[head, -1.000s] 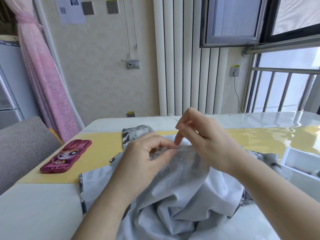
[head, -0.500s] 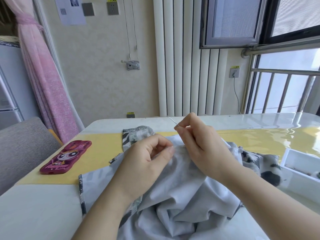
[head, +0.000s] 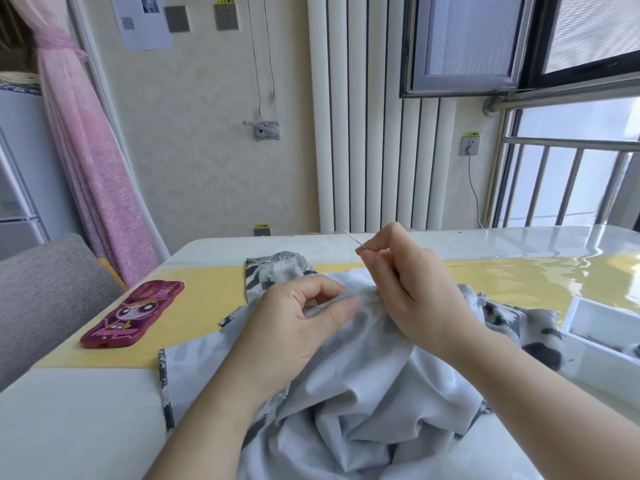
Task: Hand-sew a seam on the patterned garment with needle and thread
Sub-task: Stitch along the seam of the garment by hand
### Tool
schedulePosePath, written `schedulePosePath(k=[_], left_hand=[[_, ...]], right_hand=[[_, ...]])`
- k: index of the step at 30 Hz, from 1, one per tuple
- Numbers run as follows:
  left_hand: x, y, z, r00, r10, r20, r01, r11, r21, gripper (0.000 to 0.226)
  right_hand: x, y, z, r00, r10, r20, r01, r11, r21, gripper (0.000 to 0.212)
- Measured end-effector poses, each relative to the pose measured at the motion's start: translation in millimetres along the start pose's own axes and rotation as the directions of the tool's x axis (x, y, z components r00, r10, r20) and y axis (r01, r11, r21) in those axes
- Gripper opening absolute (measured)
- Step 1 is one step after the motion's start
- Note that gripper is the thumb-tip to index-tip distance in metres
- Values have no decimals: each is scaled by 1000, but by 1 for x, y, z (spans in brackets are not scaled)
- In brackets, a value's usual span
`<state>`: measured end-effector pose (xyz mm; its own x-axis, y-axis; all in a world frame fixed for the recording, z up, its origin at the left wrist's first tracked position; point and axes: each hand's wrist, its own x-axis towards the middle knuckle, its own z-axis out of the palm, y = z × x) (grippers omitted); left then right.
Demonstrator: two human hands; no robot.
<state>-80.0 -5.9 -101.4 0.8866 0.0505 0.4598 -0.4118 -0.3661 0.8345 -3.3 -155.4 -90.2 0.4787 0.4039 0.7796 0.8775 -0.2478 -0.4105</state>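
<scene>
The left hand rests on top of the garment with its back up. Its fingers are curled, and the thumb and first finger pinch a small fold of the pale cloth. The right hand is just beside it, a little higher and farther away. Its fingers are curled too, and the thumb and first finger hold the needle. The needle sticks up and to the left, away from the cloth. The thread is too thin to see.

The garment lies in a soft heap on the table, under both hands, partly on the yellow mat.

A second ago, one right finger reached down to the cloth by the left thumb. Now it is tucked in with the others. The left hand has stayed in about the same spot. More of the patterned side now shows by the right wrist.
</scene>
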Motion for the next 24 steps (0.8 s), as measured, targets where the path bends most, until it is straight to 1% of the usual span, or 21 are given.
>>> schedulePosePath(k=[6, 11, 17, 20, 22, 24], left_hand=[[0, 2, 2, 999, 13, -31, -11, 998, 63, 21], [0, -1, 0, 999, 2, -42, 0, 998, 68, 25], [1, 1, 1, 999, -6, -36, 6, 1000, 4, 18], [1, 0, 1, 999, -17, -31, 16, 1000, -20, 19], [1, -1, 0, 1000, -13, -19, 13, 1000, -1, 18], [1, -1, 0, 1000, -20, -10, 20, 1000, 9, 14]], right_hand=[[1, 2, -1, 998, -19, 64, 19, 1000, -2, 12], [1, 1, -2, 997, -7, 81, 6, 1000, 13, 15], [0, 0, -4, 995, 9, 98, -11, 1000, 20, 13], [3, 0, -9, 982, 61, 179, -68, 997, 32, 14], [7, 1, -16, 957, 111, 267, -125, 991, 39, 14], [12, 3, -25, 933, 146, 328, -156, 988, 6, 13]])
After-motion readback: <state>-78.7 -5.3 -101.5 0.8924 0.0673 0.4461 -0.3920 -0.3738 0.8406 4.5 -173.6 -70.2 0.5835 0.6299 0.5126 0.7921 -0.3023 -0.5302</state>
